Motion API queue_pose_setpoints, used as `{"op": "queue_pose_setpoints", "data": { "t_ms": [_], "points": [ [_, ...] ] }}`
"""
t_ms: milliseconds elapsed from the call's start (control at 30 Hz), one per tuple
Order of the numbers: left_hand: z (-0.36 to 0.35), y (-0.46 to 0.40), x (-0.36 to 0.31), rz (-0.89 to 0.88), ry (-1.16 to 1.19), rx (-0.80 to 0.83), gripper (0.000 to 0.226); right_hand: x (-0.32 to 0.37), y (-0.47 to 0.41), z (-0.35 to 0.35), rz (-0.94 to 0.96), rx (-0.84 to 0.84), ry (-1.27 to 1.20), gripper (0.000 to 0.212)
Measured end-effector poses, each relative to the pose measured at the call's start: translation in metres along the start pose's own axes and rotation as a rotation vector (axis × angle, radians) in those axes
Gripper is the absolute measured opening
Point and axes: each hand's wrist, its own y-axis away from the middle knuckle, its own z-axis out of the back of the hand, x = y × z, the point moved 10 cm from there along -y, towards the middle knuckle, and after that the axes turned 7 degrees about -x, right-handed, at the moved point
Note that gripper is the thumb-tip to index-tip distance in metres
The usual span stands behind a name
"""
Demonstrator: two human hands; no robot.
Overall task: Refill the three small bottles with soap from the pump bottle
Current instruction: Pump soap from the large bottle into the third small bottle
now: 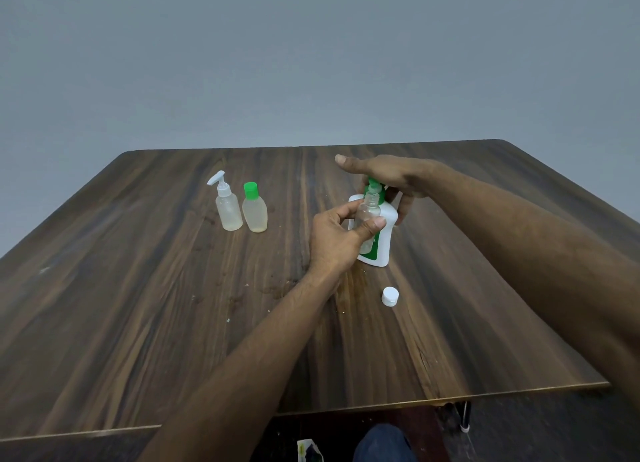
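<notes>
Pump bottle (379, 240) and hands mid-table (173, 323), far from edges.

A dark wood-grain table (173, 323) stands before a plain grey wall (311, 46), dark floor (540, 437) below.

Dark wood table against a plain grey wall.

From my seat I see a table (138, 306) with a dark, streaked wood-grain top, its pale edge running nearest me below the hands. Beyond the hands, a bare blue-grey wall (311, 53) fills the upper view, evenly lit and shadowless. Under the table's near edge, the floor (536, 434) looks dark, its details too dim to tell.
</notes>
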Motion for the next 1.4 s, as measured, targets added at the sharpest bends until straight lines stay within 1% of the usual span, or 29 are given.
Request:
{"op": "queue_pose_setpoints", "data": {
  "t_ms": [133,333,433,633,933,1133,1267,1400],
  "points": [
    [-0.0005,-0.0006,0.0018,0.006,0.015,0.007,0.048,-0.0016,-0.0016,-0.0001,0.001,0.003,0.013,0.077],
    [-0.0012,-0.0023,0.0032,0.005,0.021,0.003,0.046,-0.0025,-0.005,0.0029,0.019,-0.054,0.039,0.073],
    [-0.0009,-0.0028,0.0029,0.004,0.031,0.005,0.043,-0.0016,-0.0031,0.002,0.016,-0.052,0.024,0.075],
    [-0.0005,-0.0017,0.0014,0.003,0.042,0.01,0.043,0.0003,0.0007,-0.0008,0.009,0.019,-0.003,0.077],
    [-0.0016,-0.0028,0.0022,-0.002,0.036,0.008,0.045,-0.002,-0.0047,0.002,0.029,-0.04,0.039,0.075],
    [-0.0012,-0.0015,0.0009,-0.004,0.032,0.017,0.042,0.0006,0.0018,0.0008,0.008,0.005,-0.004,0.085],
    [-0.0006,-0.0014,0.0017,0.001,0.03,0.017,0.041,-0.0009,-0.0004,-0.0001,0.01,0.013,0.002,0.081],
    [-0.0004,-0.001,0.0022,-0.003,0.015,0.01,0.043,-0.0041,-0.0043,0.0022,0.016,-0.035,0.015,0.078]
  ]
}}
